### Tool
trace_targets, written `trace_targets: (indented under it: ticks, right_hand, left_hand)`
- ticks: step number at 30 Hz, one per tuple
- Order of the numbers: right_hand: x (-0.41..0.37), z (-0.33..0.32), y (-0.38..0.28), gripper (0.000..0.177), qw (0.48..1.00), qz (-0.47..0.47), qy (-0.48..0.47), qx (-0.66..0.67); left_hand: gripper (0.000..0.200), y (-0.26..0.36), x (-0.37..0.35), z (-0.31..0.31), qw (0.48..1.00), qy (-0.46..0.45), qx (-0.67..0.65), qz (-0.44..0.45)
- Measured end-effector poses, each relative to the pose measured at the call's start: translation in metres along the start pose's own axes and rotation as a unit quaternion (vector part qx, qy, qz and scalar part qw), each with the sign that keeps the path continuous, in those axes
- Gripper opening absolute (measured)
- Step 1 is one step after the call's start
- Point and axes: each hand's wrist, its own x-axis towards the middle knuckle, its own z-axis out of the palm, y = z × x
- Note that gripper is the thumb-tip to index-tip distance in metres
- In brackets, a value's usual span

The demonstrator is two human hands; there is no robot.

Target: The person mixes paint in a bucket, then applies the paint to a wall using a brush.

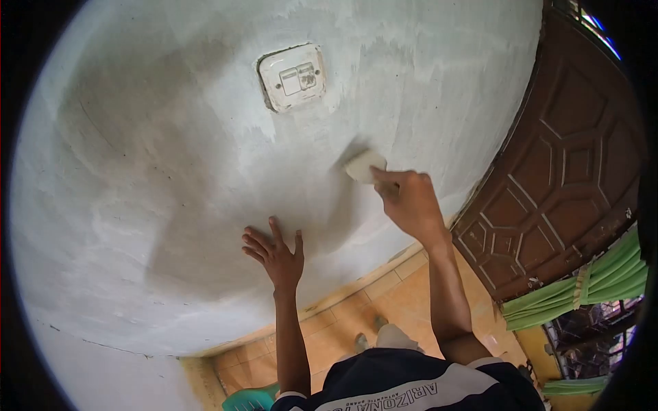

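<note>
Pinching a pale flat tool (pixel 364 166) between the thumb and fingers of my right hand (pixel 411 202), I have it against the grey-white wall (pixel 226 164) in the head view, below and to the right of the light switch (pixel 293 77). Those fingers are closed on the near edge of the tool. My left hand (pixel 277 264) holds nothing; its fingers are spread wide and seem to rest on the wall, lower down. The brown door (pixel 572 164) stands beyond my right hand, and tiled floor (pixel 332 325) shows below.

I have only a small edge in my grip, so a hard push or a catch on a rough patch could twist the tool loose and drop it. Were I to stray up and left, its rim could snag in the dark gap around the switch plate. If the coating is damp, which I cannot tell, my left fingers could mark it.

Across my dark and pale shirt (pixel 439 387) I can read "ARIZONA", with "AUTHENTIC BRAND" smaller beneath; more lettering after the big word is lost in the folds. I make out no writing on the tool or switch.
</note>
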Motion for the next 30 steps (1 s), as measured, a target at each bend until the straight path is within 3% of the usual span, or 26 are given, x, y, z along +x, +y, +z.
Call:
trace_targets:
  ticks: [4, 7, 11, 15, 19, 21, 22, 24, 27, 28, 30]
  right_hand:
    - [0.010, -0.019, -0.026, 0.032, 0.993, -0.044, 0.096, 0.057]
    - [0.013, -0.020, -0.032, 0.043, 0.981, -0.072, 0.166, 0.067]
    - [0.002, 0.041, 0.013, 0.054, 0.984, -0.112, 0.139, -0.008]
    - [-0.045, 0.106, 0.060, 0.059, 0.985, -0.092, 0.142, 0.026]
    - [-0.096, 0.137, 0.115, 0.053, 0.998, -0.044, 0.043, -0.016]
    - [-0.110, 0.137, 0.135, 0.043, 0.999, -0.011, -0.048, -0.018]
    - [-0.111, 0.137, 0.144, 0.043, 0.999, -0.009, -0.050, -0.018]
    - [-0.098, 0.126, 0.142, 0.034, 0.985, -0.030, -0.140, -0.100]
    - [-0.053, 0.084, 0.091, 0.032, 0.996, 0.025, -0.085, -0.019]
    - [-0.040, 0.073, 0.084, 0.027, 0.998, -0.027, -0.046, -0.019]
    - [-0.026, 0.041, 0.050, 0.031, 0.999, 0.010, -0.038, 0.036]
  left_hand:
    - [0.085, 0.001, 0.001, 0.001, 1.000, 0.011, -0.001, 0.002]
    - [0.082, 0.002, 0.001, -0.002, 1.000, 0.009, -0.010, -0.005]
    - [0.078, 0.000, 0.002, -0.001, 0.999, 0.027, -0.021, 0.003]
    - [0.086, 0.000, 0.000, 0.001, 1.000, 0.007, 0.000, -0.003]
    - [0.084, 0.000, 0.001, 0.000, 1.000, 0.009, 0.005, -0.002]
    - [0.084, 0.000, 0.001, -0.001, 1.000, 0.010, 0.009, 0.002]
    - [0.084, 0.000, 0.001, -0.001, 1.000, 0.012, 0.006, 0.001]
    - [0.084, 0.001, -0.001, 0.000, 1.000, 0.006, 0.004, -0.001]
    - [0.084, 0.001, 0.001, 0.000, 1.000, -0.001, 0.011, -0.008]
    - [0.084, 0.001, 0.001, -0.001, 1.000, -0.003, 0.005, -0.007]
    - [0.084, 0.000, 0.000, -0.004, 1.000, -0.008, 0.003, -0.003]
